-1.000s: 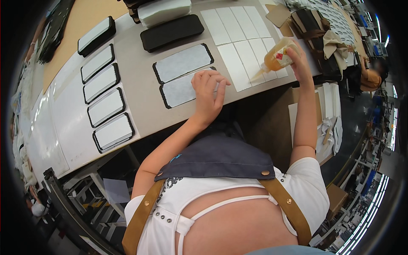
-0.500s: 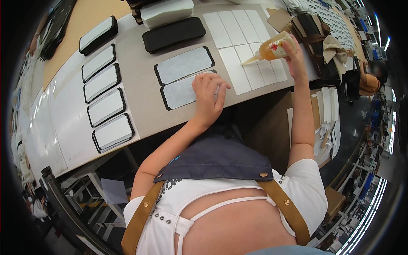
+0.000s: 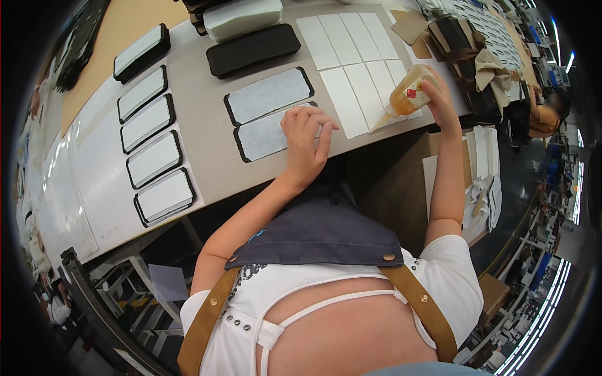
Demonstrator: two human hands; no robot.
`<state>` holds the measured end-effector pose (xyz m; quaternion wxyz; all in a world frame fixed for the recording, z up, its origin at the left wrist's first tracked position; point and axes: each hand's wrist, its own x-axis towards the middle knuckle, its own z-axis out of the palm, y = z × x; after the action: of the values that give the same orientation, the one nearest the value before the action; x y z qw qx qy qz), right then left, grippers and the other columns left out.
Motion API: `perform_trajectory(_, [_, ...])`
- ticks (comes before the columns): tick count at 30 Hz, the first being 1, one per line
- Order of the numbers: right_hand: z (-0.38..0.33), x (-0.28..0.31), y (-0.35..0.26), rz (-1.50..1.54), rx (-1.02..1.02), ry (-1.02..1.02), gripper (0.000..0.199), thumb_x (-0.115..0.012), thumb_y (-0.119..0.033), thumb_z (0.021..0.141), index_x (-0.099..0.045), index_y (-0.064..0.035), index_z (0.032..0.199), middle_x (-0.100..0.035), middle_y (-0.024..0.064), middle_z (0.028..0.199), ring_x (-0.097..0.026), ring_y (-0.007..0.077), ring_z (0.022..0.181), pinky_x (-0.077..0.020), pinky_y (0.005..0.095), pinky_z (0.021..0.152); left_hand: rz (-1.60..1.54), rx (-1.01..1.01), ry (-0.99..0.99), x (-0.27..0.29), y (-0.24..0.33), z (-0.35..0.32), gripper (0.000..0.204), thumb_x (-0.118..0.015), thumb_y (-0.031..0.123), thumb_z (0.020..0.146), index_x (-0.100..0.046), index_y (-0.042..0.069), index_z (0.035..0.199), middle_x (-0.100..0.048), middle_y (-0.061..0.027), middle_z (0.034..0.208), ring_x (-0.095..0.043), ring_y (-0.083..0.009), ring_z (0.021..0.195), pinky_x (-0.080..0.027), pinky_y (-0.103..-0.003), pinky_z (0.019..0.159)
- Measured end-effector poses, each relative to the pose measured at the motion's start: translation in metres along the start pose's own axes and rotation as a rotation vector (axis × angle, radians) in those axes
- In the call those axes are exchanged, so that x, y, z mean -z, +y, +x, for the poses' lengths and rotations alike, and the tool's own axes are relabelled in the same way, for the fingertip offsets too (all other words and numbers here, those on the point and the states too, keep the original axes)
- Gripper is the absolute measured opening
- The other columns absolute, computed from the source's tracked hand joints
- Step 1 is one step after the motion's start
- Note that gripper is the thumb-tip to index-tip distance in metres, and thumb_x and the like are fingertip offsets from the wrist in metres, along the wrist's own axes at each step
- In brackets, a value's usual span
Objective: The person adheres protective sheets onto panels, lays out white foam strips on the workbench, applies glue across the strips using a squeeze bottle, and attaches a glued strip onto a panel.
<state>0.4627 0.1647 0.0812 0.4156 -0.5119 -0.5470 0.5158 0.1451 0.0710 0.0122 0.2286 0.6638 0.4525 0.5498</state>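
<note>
Squeeze bottle (image 3: 409,94), half clear and half amber, tilts nose-down above the near right part of a desk (image 3: 216,172), its pale nozzle pointing at the near edge of a grid of white panels (image 3: 343,100); whether the tip touches cannot be told. The right hand (image 3: 444,109) has its fingers closed around the bottle's raised base end. To its left, the person's left hand (image 3: 305,141) hovers over or rests on the right end of a black-edged pale panel (image 3: 260,139), fingers loosely bent and parted from the thumb, nothing visible in their hold. A second black-edged panel (image 3: 269,94) lies just beyond. Farther back sit a black padded piece (image 3: 254,51) and a thick white stack (image 3: 244,19). Five white-topped, black-edged pieces line the desk's left side, the nearest (image 3: 164,197) close to the front edge. Brown and black folded goods (image 3: 461,44) crowd the far right; white scraps (image 3: 481,150) lie below them. A co-worker in orange (image 3: 544,120) appears in the right background.
</note>
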Motion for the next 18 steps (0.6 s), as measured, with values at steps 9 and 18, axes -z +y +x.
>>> perform_trajectory(9, [0.045, 0.0, 0.004, 0.34, 0.191, 0.179, 0.052, -0.067, -0.039, 0.098, -0.053, -0.0033, 0.134, -0.062, 0.0076, 0.129, -0.063, 0.017, 0.115, -0.0489, 0.0344, 0.101, 0.004, -0.001, -0.019, 0.001, 0.002, 0.001, 0.008, -0.06, 0.012, 0.096, -0.065, 0.01, 0.089, -0.059, -0.0047, 0.1, -0.048, -0.0251, 0.104, -0.03, -0.04, 0.097])
perform_trajectory(18, [0.076, -0.026, 0.001, 0.001, 0.203, 0.153, 0.069, -0.079, -0.046, 0.086, -0.052, -0.0039, 0.133, -0.06, 0.0066, 0.118, -0.062, 0.0155, 0.109, -0.0526, 0.0299, 0.092, 0.007, -0.027, -0.006, 0.001, 0.001, 0.001, 0.006, -0.061, 0.011, 0.094, -0.065, 0.012, 0.09, -0.059, -0.0037, 0.1, -0.049, -0.025, 0.104, -0.03, -0.041, 0.097])
